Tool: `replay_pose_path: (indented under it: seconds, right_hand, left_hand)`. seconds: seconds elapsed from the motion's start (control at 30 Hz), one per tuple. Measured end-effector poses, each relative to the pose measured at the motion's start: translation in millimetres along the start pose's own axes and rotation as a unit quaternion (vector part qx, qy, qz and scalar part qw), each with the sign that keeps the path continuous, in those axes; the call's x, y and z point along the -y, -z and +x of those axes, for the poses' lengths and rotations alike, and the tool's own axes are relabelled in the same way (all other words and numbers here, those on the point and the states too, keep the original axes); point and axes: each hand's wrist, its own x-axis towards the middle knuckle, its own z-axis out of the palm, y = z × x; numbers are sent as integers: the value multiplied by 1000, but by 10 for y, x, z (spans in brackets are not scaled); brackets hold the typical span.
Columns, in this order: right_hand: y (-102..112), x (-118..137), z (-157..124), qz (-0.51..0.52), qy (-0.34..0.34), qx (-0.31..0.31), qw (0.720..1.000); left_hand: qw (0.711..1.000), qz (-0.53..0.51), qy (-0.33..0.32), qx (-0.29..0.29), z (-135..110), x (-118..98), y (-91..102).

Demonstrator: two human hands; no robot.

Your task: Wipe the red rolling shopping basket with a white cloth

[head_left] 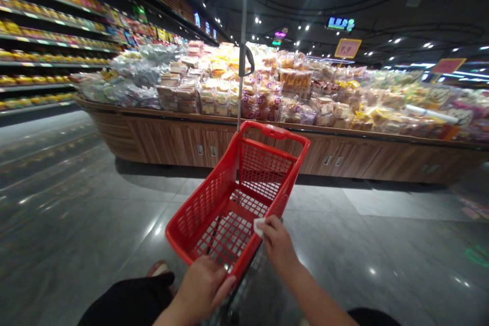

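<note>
A red plastic shopping cart [200, 194] stands before me, turned slightly, with a slotted basket and an upright handle frame [275, 132] at its far end. My left hand [204, 280] is closed over the near rim of the basket, its fingertips hidden inside. Pinched between the fingers of my right hand [275, 238] is a small white wipe or tissue [259, 226], which lies against the cart's right rim. Only the grid floor [229, 224] shows inside the basket.
Behind the cart runs a long wood-panelled display counter [171, 137] heaped with packaged baked goods [260, 91]. A thin grey pole [244, 20] with a strap rises behind the handle. Stocked shelves [46, 41] line the left side. The tiled floor [374, 254] is glossy.
</note>
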Motion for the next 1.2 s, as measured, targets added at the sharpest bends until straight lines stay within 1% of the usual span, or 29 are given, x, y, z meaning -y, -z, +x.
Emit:
replay_pose_path:
  seconds: [0.07,0.1,0.17,0.27,0.33,0.4,0.47,0.53,0.6,0.7,0.77,0.83,0.87,0.97,1.03,1.1,1.2]
  right_hand:
    - [52,-124,147,-19,-33,-44,998]
    - [54,-142,187,-26,-41,-51,998]
    - [6,-80,184,-30,-35,-34,998]
    - [-143,147,42,-7,-3,4,1000]
    - [-241,287,-51,19,10,11,1000]
    - [-313,368,-99,37,15,15,999]
    - [-347,377,-92,41,17,28,999]
    - [-323,305,-32,22,22,40,999]
    - [-229,156,77,-10,21,29,999]
    - [-15,-121,281,-54,-8,-36,998]
    - [73,-229,367,-73,-35,-83,993]
    - [53,-207,359,-78,-47,-99,991]
    - [7,-154,322,-74,-41,-88,992]
    - [-153,39,176,-53,0,-16,998]
    - [-162,66,151,-44,12,6,999]
    - [-66,-22,217,-47,-9,-21,999]
    - [106,-191,360,-70,-64,-91,991]
  left_hand:
    - [1000,2,4,8,4,33,1]
    - [1000,-1,8,13,7,46,11]
    - [999,-10,26,27,16,67,61]
    - [994,-36,86,57,65,65,195]
    - [989,-68,110,71,138,28,272]
    - [986,-96,116,72,236,-35,299]
    - [984,-97,131,76,332,-102,275]
    - [979,-68,166,96,397,-145,226]
    - [973,-28,199,112,421,-155,185]
    - [970,3,215,110,403,-136,166]
    - [971,7,215,100,384,-127,170]
    - [971,13,218,97,371,-131,175]
    - [971,17,220,97,367,-137,177]
    - [969,23,226,100,360,-155,184]
    - [968,24,227,104,357,-160,192]
    - [967,28,230,107,354,-159,198]
    - [968,29,228,105,347,-143,186]
